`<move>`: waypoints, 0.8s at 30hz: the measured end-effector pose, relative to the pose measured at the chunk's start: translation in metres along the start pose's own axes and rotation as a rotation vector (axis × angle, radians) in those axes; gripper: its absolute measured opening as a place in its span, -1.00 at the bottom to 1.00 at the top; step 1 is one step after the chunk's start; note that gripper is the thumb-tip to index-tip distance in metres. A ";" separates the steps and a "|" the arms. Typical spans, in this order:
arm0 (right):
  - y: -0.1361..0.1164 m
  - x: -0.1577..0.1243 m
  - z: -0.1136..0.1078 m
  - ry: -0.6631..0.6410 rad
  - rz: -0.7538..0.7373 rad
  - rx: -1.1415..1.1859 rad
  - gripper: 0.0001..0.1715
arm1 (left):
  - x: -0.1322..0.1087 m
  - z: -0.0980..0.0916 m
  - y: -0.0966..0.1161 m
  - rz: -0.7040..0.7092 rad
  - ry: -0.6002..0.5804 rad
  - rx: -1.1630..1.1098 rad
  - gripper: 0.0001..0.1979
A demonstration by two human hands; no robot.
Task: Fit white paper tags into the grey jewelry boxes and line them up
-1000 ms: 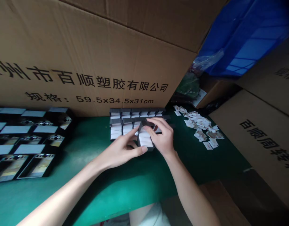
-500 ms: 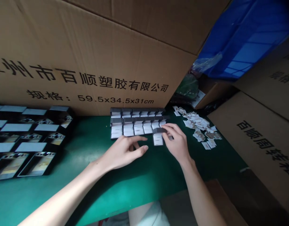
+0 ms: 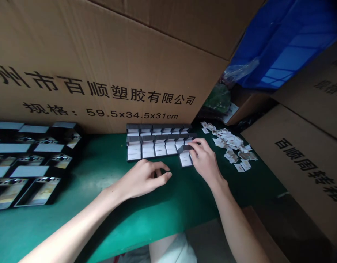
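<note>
Standing in rows at the left end of the green table (image 3: 99, 157), large black boxes (image 3: 49, 148) run out past the picture's edge. A tall carton (image 3: 116, 54) walls off the table's back edge, leaving no room behind. Next comes a broad strip of tabletop, giving space for sideways movement. The left hand (image 3: 148, 177) hangs over the table in front of the small boxes (image 3: 148, 149), released, its fingers loosely curled and thumb apart. Those boxes form two tight rows near the carton, raised lids to the rear, white linings showing. Just in front of the near row's right end is one more small open box (image 3: 185, 160); the right hand (image 3: 204, 157) grasps it by the right side of its lid. Whether it touches the row, I cannot tell. Farther right, scattered white pieces (image 3: 230, 140) reach toward the table's slanting right edge, where another carton (image 3: 302, 146) stands.
</note>
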State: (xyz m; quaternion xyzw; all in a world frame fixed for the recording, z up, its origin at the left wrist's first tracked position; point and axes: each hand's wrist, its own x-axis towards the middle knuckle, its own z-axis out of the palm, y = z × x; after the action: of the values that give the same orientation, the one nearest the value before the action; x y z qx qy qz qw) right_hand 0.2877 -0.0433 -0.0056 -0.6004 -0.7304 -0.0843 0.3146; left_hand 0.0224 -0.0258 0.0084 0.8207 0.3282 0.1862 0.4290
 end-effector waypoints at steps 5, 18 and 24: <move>-0.004 -0.005 -0.004 0.000 0.011 0.040 -0.57 | 0.000 0.001 -0.001 0.007 -0.008 0.004 -0.61; -0.018 -0.066 0.009 0.027 0.203 -0.053 -0.38 | 0.003 0.004 -0.003 0.061 -0.038 0.118 -0.59; -0.010 -0.064 0.016 -0.011 0.161 0.038 -0.62 | 0.004 0.004 -0.003 0.069 -0.023 0.128 -0.59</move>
State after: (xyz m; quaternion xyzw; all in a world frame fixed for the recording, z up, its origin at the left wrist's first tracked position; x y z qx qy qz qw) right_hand 0.2777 -0.0904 -0.0511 -0.6516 -0.6829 -0.0414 0.3277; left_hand 0.0263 -0.0243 0.0043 0.8595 0.3060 0.1702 0.3724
